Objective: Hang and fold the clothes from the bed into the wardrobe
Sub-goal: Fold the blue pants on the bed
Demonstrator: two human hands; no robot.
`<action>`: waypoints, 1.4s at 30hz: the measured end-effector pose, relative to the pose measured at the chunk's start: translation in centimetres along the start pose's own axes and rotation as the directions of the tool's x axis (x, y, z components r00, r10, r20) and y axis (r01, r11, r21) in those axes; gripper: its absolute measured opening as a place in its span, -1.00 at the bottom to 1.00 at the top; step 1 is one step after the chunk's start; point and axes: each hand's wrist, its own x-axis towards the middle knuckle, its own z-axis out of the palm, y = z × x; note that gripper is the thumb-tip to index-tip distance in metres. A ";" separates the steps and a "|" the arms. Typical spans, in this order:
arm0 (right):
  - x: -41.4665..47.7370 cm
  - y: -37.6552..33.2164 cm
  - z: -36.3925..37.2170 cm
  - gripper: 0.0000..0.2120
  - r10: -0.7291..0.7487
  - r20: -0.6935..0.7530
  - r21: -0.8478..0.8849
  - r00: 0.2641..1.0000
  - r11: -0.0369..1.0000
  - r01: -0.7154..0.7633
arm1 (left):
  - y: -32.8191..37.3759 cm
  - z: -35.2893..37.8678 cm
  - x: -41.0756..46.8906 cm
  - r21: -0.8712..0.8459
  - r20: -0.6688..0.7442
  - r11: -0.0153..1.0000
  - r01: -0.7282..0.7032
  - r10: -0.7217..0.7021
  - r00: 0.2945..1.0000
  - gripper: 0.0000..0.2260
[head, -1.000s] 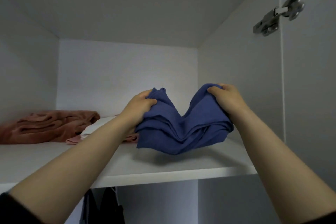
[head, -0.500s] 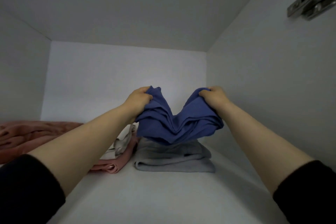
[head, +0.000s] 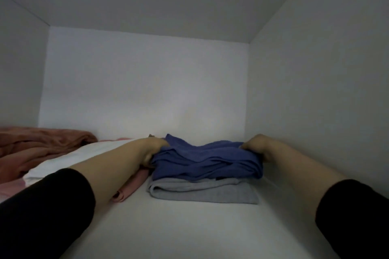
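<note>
A folded blue garment [head: 207,161] rests on top of a folded grey garment [head: 202,192], deep on the white wardrobe shelf [head: 189,233] near the right wall. My left hand [head: 154,149] grips the blue garment's left end. Its right end is gripped by my right hand [head: 257,146]. Both forearms reach into the shelf, with black sleeves at the frame's bottom corners.
Left of the stack lie a folded white garment [head: 69,159] on a pink one [head: 131,188], and a rust-brown crumpled garment [head: 35,147] at the far left. The wardrobe's right wall [head: 315,101] stands close beside the stack, the back wall [head: 145,82] just behind it.
Both hands have lowered the blue garment from mid-air onto the grey garment. My view has moved further into the shelf; the door hinge has left the frame.
</note>
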 end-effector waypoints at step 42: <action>-12.1 -4.3 4.7 -0.61 -0.477 0.108 -0.405 0.872 0.780 0.477 | 1.7 1.3 -10.9 0.732 0.141 0.513 -0.449 0.531 0.835 -0.59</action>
